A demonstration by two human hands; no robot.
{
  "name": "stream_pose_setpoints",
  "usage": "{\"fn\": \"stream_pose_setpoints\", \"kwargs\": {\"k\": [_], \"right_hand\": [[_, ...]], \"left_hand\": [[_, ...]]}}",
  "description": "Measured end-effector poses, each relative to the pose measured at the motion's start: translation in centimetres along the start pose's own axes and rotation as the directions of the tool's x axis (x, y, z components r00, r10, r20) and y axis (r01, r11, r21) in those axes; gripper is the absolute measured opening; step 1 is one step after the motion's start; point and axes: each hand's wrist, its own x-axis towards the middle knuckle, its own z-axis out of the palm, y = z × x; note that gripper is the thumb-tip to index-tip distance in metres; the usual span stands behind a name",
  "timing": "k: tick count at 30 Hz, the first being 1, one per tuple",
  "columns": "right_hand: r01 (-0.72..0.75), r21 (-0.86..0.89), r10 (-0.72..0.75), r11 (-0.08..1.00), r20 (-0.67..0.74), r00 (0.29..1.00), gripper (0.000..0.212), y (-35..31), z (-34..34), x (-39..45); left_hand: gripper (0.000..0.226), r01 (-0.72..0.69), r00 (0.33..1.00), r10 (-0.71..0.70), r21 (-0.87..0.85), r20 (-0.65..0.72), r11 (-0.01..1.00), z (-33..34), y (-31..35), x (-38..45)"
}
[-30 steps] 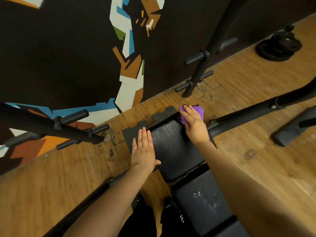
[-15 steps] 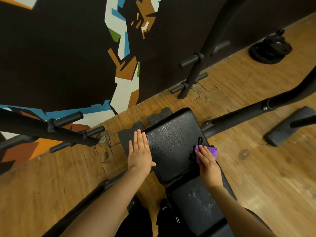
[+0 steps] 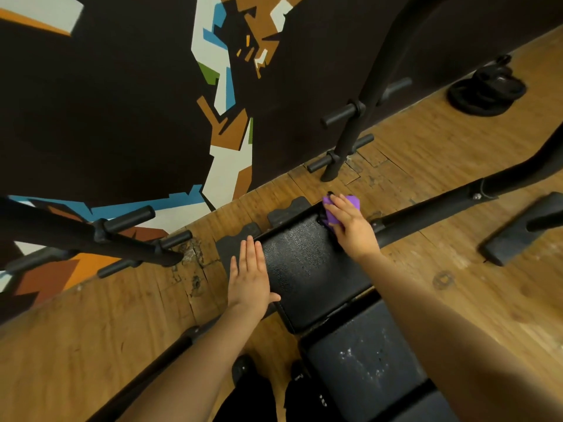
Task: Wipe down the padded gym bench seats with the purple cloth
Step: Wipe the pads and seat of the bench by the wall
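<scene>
We are mid-wipe on the far pad (image 3: 307,269) of the bench. Our right hand (image 3: 350,229) presses the purple cloth (image 3: 341,205) against the pad's far right corner, fingers bent over it. Our left hand (image 3: 249,275) lies flat, fingers straight, on the pad's left edge as a brace. We judge the next move to be a stroke toward us, then the near pad (image 3: 359,360), which shows pale specks.

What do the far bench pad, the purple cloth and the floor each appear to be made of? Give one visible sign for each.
Far bench pad: probably vinyl or faux leather, black with a pebbled, faintly glossy grain.
Purple cloth: soft fabric, matte, bunched under the right hand.
Floor: wood or wood-look planks, with grain, seams and chipped patches.
</scene>
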Motion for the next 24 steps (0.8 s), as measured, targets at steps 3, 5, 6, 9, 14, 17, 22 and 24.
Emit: {"fn": "stream_pose_setpoints", "kwargs": {"k": [3,5,6,9,14,17,22,24], "right_hand": [[-0.093,0.002,0.093,0.996,-0.102,0.99,0.043,1.0,1.0,-4.5],[-0.147,0.01,0.147,0.989,-0.142,0.979,0.044,1.6,1.7,-7.7],[-0.153,0.013,0.153,0.988,-0.154,0.976,0.044,2.0,1.9,-9.1],[-0.199,0.01,0.199,0.98,-0.123,0.972,0.05,2.9,2.1,-12.7],[-0.258,0.046,0.261,0.965,-0.078,0.962,0.05,2.7,0.9,-14.1],[-0.309,0.212,0.341,0.927,-0.13,0.931,0.043,1.7,-0.4,-12.0],[-0.361,0.303,0.391,0.882,-0.046,0.919,0.042,1.3,-3.0,-3.7],[-0.335,0.271,0.326,0.902,0.079,0.942,0.04,1.2,-3.9,-0.1]], "left_hand": [[0.119,-0.006,1.0,0.006,-0.022,0.007,1.0,0.0,-0.1,0.0],[0.12,-0.007,1.0,0.007,-0.037,0.002,0.999,-0.1,0.0,0.0],[0.12,-0.005,1.0,0.005,-0.044,-0.001,0.999,-0.2,0.1,0.0],[0.12,0.026,1.0,-0.027,-0.091,-0.004,0.995,-0.4,0.7,-0.2],[0.114,-0.04,0.997,0.034,-0.081,-0.066,0.996,-1.8,1.4,0.2],[0.115,-0.168,0.977,0.163,-0.026,-0.139,0.986,-3.1,2.3,1.8],[0.118,-0.244,0.969,0.246,0.102,-0.004,0.964,-3.8,3.2,4.2],[0.117,-0.23,0.973,0.23,0.115,0.009,0.966,-3.6,3.3,4.5]]}}
